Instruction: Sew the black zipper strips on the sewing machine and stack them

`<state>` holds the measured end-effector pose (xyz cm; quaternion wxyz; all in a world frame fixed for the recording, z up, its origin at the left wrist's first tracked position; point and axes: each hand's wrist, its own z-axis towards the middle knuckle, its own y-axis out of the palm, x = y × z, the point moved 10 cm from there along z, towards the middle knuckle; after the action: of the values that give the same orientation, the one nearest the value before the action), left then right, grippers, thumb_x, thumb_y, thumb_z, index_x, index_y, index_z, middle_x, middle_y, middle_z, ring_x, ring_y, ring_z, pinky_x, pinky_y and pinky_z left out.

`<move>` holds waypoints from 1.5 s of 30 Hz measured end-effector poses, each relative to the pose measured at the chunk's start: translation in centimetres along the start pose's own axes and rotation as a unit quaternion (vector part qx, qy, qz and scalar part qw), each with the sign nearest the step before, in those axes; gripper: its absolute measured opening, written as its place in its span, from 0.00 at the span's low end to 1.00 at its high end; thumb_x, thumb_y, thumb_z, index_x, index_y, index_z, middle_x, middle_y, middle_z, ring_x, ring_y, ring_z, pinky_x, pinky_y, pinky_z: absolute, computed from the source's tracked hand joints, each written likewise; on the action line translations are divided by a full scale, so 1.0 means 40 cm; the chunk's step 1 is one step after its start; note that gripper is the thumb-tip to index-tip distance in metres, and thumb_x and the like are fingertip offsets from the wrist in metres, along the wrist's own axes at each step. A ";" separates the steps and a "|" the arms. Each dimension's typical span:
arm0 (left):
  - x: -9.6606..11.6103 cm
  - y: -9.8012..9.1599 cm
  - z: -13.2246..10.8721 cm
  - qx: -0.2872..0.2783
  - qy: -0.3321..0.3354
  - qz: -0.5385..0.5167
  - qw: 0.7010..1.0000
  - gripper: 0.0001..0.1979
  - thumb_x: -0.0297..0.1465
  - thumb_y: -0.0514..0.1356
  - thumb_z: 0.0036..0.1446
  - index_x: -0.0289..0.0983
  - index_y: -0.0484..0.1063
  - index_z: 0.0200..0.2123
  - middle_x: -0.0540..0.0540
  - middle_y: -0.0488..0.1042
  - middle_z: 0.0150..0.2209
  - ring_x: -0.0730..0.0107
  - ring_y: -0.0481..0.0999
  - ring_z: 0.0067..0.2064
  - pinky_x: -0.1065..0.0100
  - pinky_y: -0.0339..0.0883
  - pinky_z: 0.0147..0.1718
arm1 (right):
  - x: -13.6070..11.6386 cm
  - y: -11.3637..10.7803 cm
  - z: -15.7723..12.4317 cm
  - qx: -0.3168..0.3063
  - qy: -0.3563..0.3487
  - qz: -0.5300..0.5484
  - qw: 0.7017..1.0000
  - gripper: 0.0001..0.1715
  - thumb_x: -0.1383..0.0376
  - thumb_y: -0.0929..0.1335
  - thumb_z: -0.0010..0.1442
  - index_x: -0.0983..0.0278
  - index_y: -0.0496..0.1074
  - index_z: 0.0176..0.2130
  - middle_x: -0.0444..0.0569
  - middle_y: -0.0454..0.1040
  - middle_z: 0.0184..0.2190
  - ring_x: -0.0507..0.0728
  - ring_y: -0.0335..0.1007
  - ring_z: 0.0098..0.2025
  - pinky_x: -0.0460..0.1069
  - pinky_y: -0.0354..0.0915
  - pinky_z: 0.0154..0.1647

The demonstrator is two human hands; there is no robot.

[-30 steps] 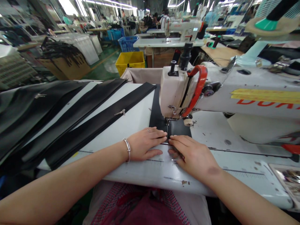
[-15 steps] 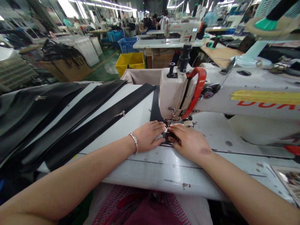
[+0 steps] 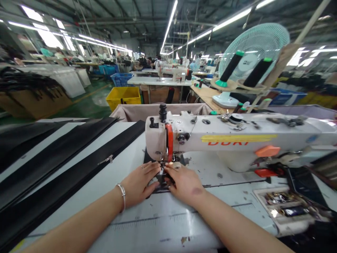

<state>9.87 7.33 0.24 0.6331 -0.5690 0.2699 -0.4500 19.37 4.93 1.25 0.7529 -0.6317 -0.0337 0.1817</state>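
In the head view, both hands rest at the needle of a white sewing machine [image 3: 158, 140]. My left hand [image 3: 138, 182] lies flat just left of the presser foot, fingers stretched out and thumb apart. It presses on a piece of black material [image 3: 148, 156], which runs back beneath the machine head. From the other side my right hand [image 3: 181, 181] reaches in, fingers extended beside the foot and thumb apart below them. Under and between the hands, most of the black piece is hidden. Left of them lies a long black strip with a metal zipper pull [image 3: 109, 159].
More black strips [image 3: 65, 151] cover the left of the white table [image 3: 131, 225]. A divided tray of small metal parts [image 3: 286, 207] stands at the right. Behind the machine are thread cones [image 3: 231, 68], a fan [image 3: 254, 52] and a yellow crate [image 3: 123, 98].
The view has tilted up and turned right, so the machine and hands appear further left and lower. Both hands keep their places beside the needle.
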 end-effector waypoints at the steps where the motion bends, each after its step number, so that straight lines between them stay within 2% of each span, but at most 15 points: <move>1: -0.001 0.001 -0.001 0.002 0.001 0.007 1.000 0.22 0.36 0.51 0.63 0.33 0.61 0.58 0.40 0.63 0.59 0.60 0.61 0.61 0.55 0.57 0.61 | -0.002 0.001 -0.002 0.002 0.005 -0.003 1.000 0.24 0.63 0.63 0.59 0.60 0.65 0.56 0.51 0.69 0.53 0.59 0.64 0.54 0.52 0.65 0.49; 10: -0.013 0.003 0.004 -0.014 -0.024 0.025 0.999 0.22 0.36 0.50 0.65 0.37 0.60 0.60 0.42 0.60 0.62 0.62 0.57 0.64 0.54 0.50 0.63 | 0.011 -0.005 0.006 0.003 0.005 0.009 1.000 0.25 0.66 0.64 0.58 0.59 0.66 0.56 0.49 0.68 0.55 0.57 0.64 0.55 0.52 0.65 0.51; 13: -0.106 -0.025 -0.064 -0.049 -0.081 0.045 0.995 0.25 0.41 0.51 0.64 0.43 0.56 0.62 0.45 0.59 0.63 0.63 0.56 0.64 0.55 0.48 0.63 | 0.027 -0.017 -0.037 -0.001 -0.013 0.030 0.999 0.25 0.68 0.64 0.59 0.59 0.66 0.56 0.49 0.67 0.56 0.57 0.63 0.56 0.53 0.64 0.53; 16: -0.254 -0.109 -0.202 -0.015 -0.259 0.117 0.959 0.24 0.43 0.48 0.65 0.43 0.58 0.62 0.37 0.59 0.61 0.47 0.57 0.62 0.41 0.50 0.56 | 0.007 -0.021 -0.099 0.016 -0.019 0.050 0.998 0.20 0.67 0.63 0.60 0.61 0.70 0.51 0.51 0.69 0.54 0.59 0.65 0.55 0.57 0.65 0.53; 18: -0.294 -0.147 -0.276 0.003 -0.330 0.143 0.933 0.25 0.43 0.48 0.64 0.39 0.58 0.61 0.30 0.62 0.57 0.39 0.62 0.57 0.37 0.56 0.49 | -0.063 -0.020 -0.133 0.044 -0.039 0.082 0.995 0.17 0.68 0.62 0.61 0.60 0.73 0.47 0.49 0.72 0.51 0.59 0.66 0.54 0.57 0.65 0.53; 20: -0.279 -0.146 -0.289 0.001 -0.336 0.144 0.931 0.25 0.44 0.48 0.64 0.40 0.61 0.60 0.33 0.66 0.50 0.46 0.68 0.50 0.44 0.61 0.46 | -0.182 -0.008 -0.152 0.054 -0.082 0.126 0.987 0.18 0.70 0.62 0.60 0.60 0.72 0.48 0.47 0.72 0.51 0.57 0.64 0.55 0.55 0.63 0.56; 23: -0.189 -0.105 -0.227 -0.018 -0.276 0.112 0.954 0.23 0.46 0.49 0.64 0.42 0.66 0.56 0.41 0.69 0.43 0.62 0.72 0.42 0.61 0.66 0.44 | -0.370 0.027 -0.159 0.027 -0.160 0.149 0.975 0.26 0.67 0.64 0.60 0.63 0.65 0.58 0.48 0.67 0.57 0.58 0.59 0.59 0.53 0.64 0.56; 25: -0.125 -0.089 -0.191 -0.023 -0.246 0.103 0.964 0.24 0.46 0.50 0.63 0.38 0.67 0.54 0.41 0.68 0.42 0.62 0.72 0.41 0.63 0.66 0.42 | -0.417 0.042 -0.159 0.014 -0.172 0.120 0.978 0.27 0.65 0.64 0.60 0.65 0.64 0.58 0.50 0.66 0.58 0.60 0.59 0.59 0.52 0.67 0.52; 28: -0.051 -0.095 -0.184 -0.016 -0.227 0.111 0.967 0.23 0.45 0.53 0.61 0.32 0.71 0.48 0.36 0.68 0.43 0.52 0.68 0.47 0.56 0.64 0.45 | -0.331 0.030 -0.162 0.031 -0.133 0.037 0.990 0.20 0.69 0.62 0.61 0.65 0.71 0.52 0.52 0.72 0.52 0.61 0.66 0.53 0.53 0.70 0.46; 31: -0.024 -0.101 -0.209 -0.035 -0.191 0.087 0.977 0.20 0.46 0.54 0.61 0.37 0.74 0.41 0.42 0.69 0.40 0.60 0.68 0.46 0.61 0.63 0.47 | -0.159 -0.013 -0.158 0.088 -0.083 -0.048 0.992 0.16 0.68 0.61 0.62 0.63 0.73 0.46 0.55 0.75 0.44 0.61 0.73 0.43 0.54 0.72 0.38; 33: -0.071 -0.120 -0.241 -0.040 -0.198 0.075 0.976 0.16 0.43 0.53 0.62 0.40 0.74 0.40 0.46 0.70 0.40 0.67 0.69 0.44 0.67 0.63 0.48 | -0.069 -0.018 -0.145 0.093 -0.038 -0.100 0.990 0.16 0.66 0.61 0.63 0.64 0.73 0.46 0.57 0.75 0.42 0.62 0.74 0.37 0.54 0.71 0.32; 35: -0.184 -0.168 -0.297 -0.018 -0.261 0.090 0.961 0.13 0.36 0.52 0.64 0.39 0.73 0.43 0.45 0.69 0.43 0.67 0.69 0.47 0.66 0.61 0.51 | -0.039 -0.011 -0.142 0.091 -0.009 -0.140 0.986 0.18 0.61 0.60 0.64 0.66 0.71 0.49 0.59 0.74 0.41 0.63 0.74 0.35 0.55 0.71 0.30; 40: -0.504 -0.306 -0.530 0.024 -0.469 0.139 0.872 0.15 0.35 0.57 0.61 0.31 0.68 0.47 0.40 0.69 0.46 0.60 0.70 0.48 0.54 0.63 0.49 | -0.136 0.019 -0.227 0.110 -0.047 -0.123 0.985 0.37 0.48 0.62 0.59 0.68 0.61 0.60 0.64 0.61 0.59 0.69 0.59 0.59 0.56 0.72 0.39; 42: -0.573 -0.319 -0.597 0.002 -0.497 0.129 0.858 0.15 0.38 0.59 0.60 0.32 0.69 0.44 0.43 0.71 0.43 0.64 0.72 0.44 0.57 0.66 0.45 | -0.172 0.034 -0.279 0.099 -0.106 -0.121 0.982 0.38 0.54 0.62 0.58 0.64 0.55 0.64 0.59 0.53 0.64 0.67 0.55 0.62 0.55 0.73 0.40; 45: -0.612 -0.322 -0.636 -0.023 -0.492 0.115 0.862 0.15 0.39 0.58 0.60 0.32 0.70 0.42 0.44 0.72 0.41 0.67 0.72 0.42 0.60 0.67 0.43 | -0.174 0.039 -0.338 0.084 -0.173 -0.140 0.971 0.41 0.69 0.58 0.55 0.58 0.49 0.66 0.52 0.49 0.66 0.63 0.53 0.63 0.52 0.73 0.40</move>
<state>-26.22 17.36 3.22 0.7174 -0.6961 -0.0028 -0.0287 16.30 -9.74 -1.71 0.8042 -0.5138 -0.2361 0.1832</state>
